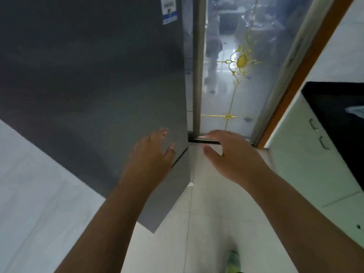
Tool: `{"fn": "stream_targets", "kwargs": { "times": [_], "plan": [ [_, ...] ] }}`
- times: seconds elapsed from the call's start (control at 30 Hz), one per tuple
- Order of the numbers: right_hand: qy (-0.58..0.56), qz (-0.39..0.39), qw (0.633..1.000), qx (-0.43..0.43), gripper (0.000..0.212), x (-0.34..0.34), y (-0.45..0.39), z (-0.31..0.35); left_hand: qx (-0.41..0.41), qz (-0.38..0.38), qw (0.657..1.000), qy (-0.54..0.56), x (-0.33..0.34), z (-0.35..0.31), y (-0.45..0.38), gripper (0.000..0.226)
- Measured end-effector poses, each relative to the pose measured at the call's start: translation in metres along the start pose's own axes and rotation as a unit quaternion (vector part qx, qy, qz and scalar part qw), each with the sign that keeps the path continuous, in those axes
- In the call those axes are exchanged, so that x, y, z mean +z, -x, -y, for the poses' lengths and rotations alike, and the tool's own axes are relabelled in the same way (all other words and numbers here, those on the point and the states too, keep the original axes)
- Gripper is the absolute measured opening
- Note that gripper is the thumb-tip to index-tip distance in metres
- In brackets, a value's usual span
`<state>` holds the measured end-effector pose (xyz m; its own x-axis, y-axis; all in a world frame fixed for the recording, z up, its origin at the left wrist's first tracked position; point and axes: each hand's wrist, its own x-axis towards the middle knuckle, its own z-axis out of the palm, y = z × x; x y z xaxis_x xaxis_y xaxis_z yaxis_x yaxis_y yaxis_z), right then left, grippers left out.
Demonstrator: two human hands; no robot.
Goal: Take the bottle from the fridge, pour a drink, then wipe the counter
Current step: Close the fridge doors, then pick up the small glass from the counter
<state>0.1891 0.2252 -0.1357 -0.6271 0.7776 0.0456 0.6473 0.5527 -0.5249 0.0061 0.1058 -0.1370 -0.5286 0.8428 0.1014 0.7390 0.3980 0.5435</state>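
Note:
A tall dark grey fridge (pixel 88 85) fills the left and centre of the view, its doors closed. My left hand (pixel 151 152) is open, fingers spread, in front of the fridge's right edge near the seam between its upper and lower doors. My right hand (pixel 230 152) is open too, just right of that edge, over the floor and holding nothing. The black counter (pixel 338 107) shows at the right edge. No bottle is in sight.
A frosted glass sliding door (pixel 236 75) with gold ornament stands behind the fridge, framed in wood. Pale green cabinets (pixel 307 154) with small handles sit under the counter. White floor tiles (pixel 197 223) run below, and a white wall is at the left.

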Motion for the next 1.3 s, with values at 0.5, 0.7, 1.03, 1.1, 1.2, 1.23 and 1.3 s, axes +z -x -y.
{"fn": "stream_targets", "kwargs": {
  "times": [0.5,0.7,1.03,1.1,1.2,1.23,1.3],
  "plan": [
    [-0.033,-0.139,0.957,0.254,0.048,-0.13,0.034,-0.258,0.245,0.173,0.954,-0.008,0.175,-0.252,-0.097,0.034],
    [-0.038,-0.146,0.944,0.295,0.052,-0.168,0.034,-0.307,0.286,0.202,0.937,-0.002,0.224,-0.316,-0.129,0.032],
    [-0.009,-0.183,0.899,0.398,0.054,-0.205,0.019,-0.379,0.387,0.286,0.876,0.001,0.311,-0.401,-0.186,0.035],
    [-0.009,-0.199,0.883,0.424,0.054,-0.211,0.009,-0.392,0.399,0.296,0.868,0.009,0.326,-0.416,-0.208,0.034],
    [-0.01,-0.233,0.858,0.458,0.053,-0.219,-0.012,-0.407,0.436,0.312,0.844,0.003,0.347,-0.439,-0.243,0.035],
    [-0.009,-0.242,0.849,0.469,0.053,-0.221,-0.021,-0.411,0.451,0.319,0.834,-0.002,0.354,-0.446,-0.256,0.036],
    [-0.01,-0.25,0.833,0.493,0.053,-0.224,-0.038,-0.42,0.477,0.331,0.814,-0.013,0.368,-0.462,-0.279,0.037]
  ]
}}
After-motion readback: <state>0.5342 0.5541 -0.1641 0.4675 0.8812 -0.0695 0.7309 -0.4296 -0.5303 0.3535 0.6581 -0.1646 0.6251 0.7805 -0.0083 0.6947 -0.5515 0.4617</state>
